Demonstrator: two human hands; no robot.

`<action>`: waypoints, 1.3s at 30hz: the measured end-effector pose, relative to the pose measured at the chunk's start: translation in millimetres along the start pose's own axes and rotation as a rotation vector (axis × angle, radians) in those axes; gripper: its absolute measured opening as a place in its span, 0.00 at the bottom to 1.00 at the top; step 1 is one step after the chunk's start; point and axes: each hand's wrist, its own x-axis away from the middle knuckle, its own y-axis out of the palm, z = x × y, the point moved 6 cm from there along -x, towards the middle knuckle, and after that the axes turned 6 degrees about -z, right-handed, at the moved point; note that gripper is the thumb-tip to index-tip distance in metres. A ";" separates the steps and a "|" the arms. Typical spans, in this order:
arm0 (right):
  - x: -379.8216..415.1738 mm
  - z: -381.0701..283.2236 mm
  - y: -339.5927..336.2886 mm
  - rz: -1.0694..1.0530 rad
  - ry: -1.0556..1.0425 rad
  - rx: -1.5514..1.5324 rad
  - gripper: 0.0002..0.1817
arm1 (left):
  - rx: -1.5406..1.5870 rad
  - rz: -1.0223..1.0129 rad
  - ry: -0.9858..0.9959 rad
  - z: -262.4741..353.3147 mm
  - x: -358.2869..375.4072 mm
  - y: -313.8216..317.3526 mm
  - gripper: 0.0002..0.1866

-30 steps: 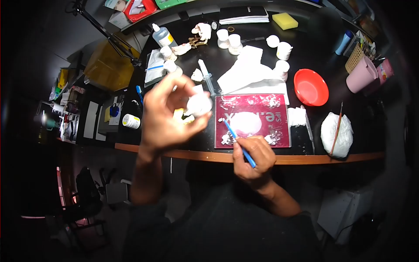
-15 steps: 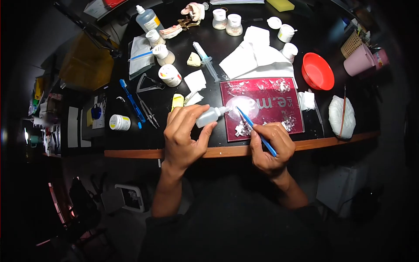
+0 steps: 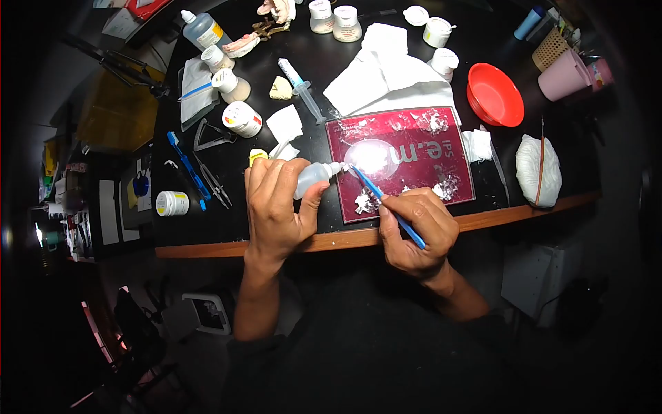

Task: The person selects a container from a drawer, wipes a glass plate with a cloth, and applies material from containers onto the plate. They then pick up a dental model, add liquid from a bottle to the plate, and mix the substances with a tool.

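My left hand (image 3: pixel 279 207) is closed around a small translucent dropper bottle (image 3: pixel 312 179), tilted on its side with the nozzle pointing right over the slab's left edge. Pinched like a pen in my right hand (image 3: pixel 422 231) is a slim blue-handled tool (image 3: pixel 386 207). Its dark tip is right at the nozzle, where a little white stuff shows. Under both lies a dark red glass slab (image 3: pixel 420 141) with printed letters. White crumbly material (image 3: pixel 445 188) is smeared over its corners, and a bright glare covers the pale oval on it.
White-lidded jars (image 3: pixel 241 119), a syringe (image 3: pixel 301 90), tweezers (image 3: pixel 214 183) and a blue toothbrush (image 3: pixel 187 165) lie to the left. Folded white paper (image 3: pixel 389 72) is behind the slab. A red bowl (image 3: pixel 495 96) and a white wad (image 3: pixel 538 172) with a brush stand right.
The whole view has shifted, so the table's things sit further left. The blue tool's tip has come closer to the bottle's nozzle. Both hands keep their hold.
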 end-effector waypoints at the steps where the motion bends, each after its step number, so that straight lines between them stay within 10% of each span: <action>1: -0.1 0.0 0.1 -0.001 -0.006 -0.002 0.11 | -0.010 0.000 0.013 0.0 -0.9 1.1 0.17; 39: 1.2 -8.9 2.8 -0.029 -0.052 0.072 0.12 | 0.846 0.400 -0.378 -30.9 56.0 -14.8 0.16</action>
